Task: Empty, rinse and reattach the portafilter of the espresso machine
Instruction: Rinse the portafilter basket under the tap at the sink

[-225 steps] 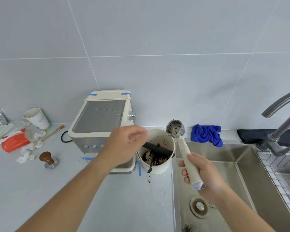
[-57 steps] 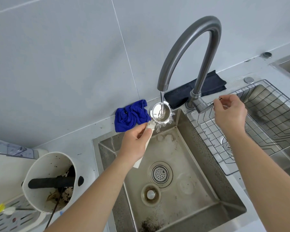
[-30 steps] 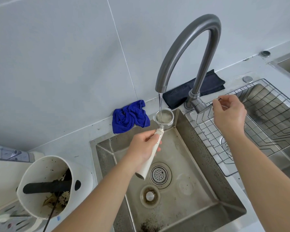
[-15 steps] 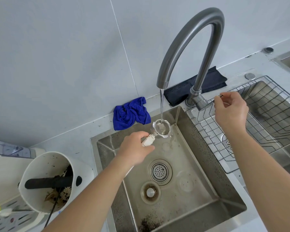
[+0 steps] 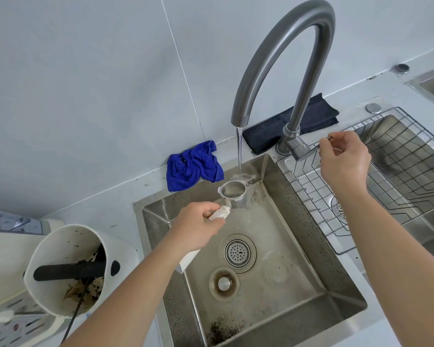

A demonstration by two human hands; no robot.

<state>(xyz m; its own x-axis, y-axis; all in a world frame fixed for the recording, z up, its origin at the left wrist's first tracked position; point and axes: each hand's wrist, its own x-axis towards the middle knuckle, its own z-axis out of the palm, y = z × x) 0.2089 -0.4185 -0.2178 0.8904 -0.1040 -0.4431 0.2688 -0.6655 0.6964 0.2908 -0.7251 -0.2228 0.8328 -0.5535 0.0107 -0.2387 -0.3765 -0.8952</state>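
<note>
My left hand (image 5: 194, 227) grips the cream handle of the portafilter (image 5: 232, 194) over the left sink basin (image 5: 308, 246). Its round metal basket faces up, directly under the faucet spout (image 5: 273, 53), and a thin stream of water (image 5: 239, 156) runs into it. My right hand (image 5: 342, 159) pinches the thin faucet lever (image 5: 323, 141) beside the faucet base. A corner of the espresso machine (image 5: 0, 249) shows at the far left edge.
A white knock box (image 5: 60, 271) with a black bar and spent grounds stands left of the sink. A blue cloth (image 5: 193, 166) and a dark folded cloth (image 5: 286, 126) lie behind the basin. A wire rack (image 5: 386, 176) covers the right basin. Grounds lie at the basin's front.
The portafilter basket has stayed under the running stream while my left hand tilted and shifted it slightly. My right hand has kept its hold on the faucet lever.
</note>
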